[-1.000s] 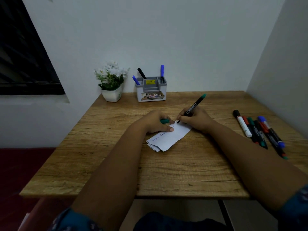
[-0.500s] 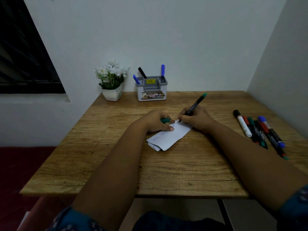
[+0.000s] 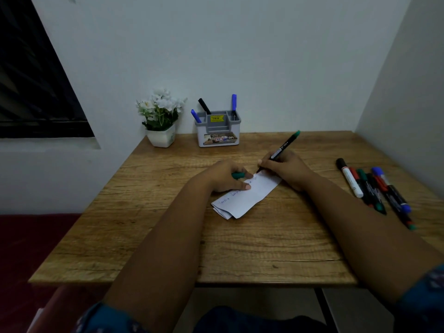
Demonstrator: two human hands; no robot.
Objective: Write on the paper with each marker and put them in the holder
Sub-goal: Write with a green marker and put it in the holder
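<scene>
Bare forearms — dark teal patterned sleeves (image 3: pixel 427 299) pushed up near the elbows.

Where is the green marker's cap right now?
In the head view, the green cap sits in the left hand, fingers curled round it, just left of the marker tip, while that hand presses the paper mid-table.

The holder (image 3: pixel 218 131) bears "OPL" on its front label; handwriting on the paper (image 3: pixel 249 195) is illegible

Wooden table (image 3: pixel 240 248) in a corner, pale walls (image 3: pixel 240 56), dark window (image 3: pixel 31 87) at left, dim light
</scene>
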